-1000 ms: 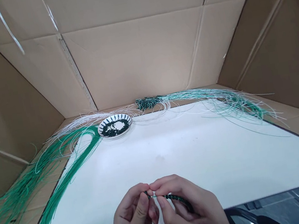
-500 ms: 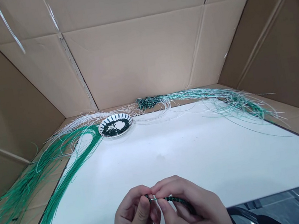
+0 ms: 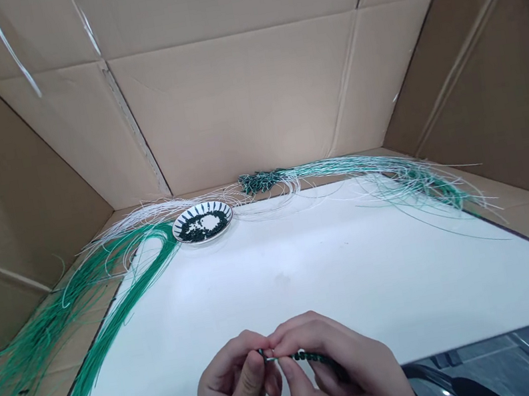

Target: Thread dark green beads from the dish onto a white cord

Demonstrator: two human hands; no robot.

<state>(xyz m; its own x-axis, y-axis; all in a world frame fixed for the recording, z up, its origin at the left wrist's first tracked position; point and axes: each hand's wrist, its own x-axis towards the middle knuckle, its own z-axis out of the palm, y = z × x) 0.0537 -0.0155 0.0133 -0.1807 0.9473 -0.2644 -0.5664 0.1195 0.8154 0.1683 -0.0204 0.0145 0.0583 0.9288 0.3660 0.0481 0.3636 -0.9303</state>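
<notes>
Low in the view, above the near edge of a white board, my two hands meet at the fingertips. My left hand [image 3: 233, 389] pinches a small dark piece [image 3: 261, 353], apparently a bead, between thumb and forefinger. My right hand [image 3: 343, 367] is closed around a string of dark green beads [image 3: 311, 355], which curves back under its fingers. A short bare bit of thin pale-green cord [image 3: 271, 359] spans the gap between the two pinches. The rest of the beaded string is hidden in my right palm.
A striped plate [image 3: 184, 236] of dark beads stands at the board's back left. Long green strands [image 3: 114, 328] spread over the left edge. Behind lies a green-and-white bundle [image 3: 262, 181] of beaded cords. Cardboard walls [image 3: 237, 94] enclose the white board [image 3: 360, 283].
The fingertips have drawn slightly closer, so less bare cord shows between them. Both hands keep their pinch, and the camera view has shifted a little.
</notes>
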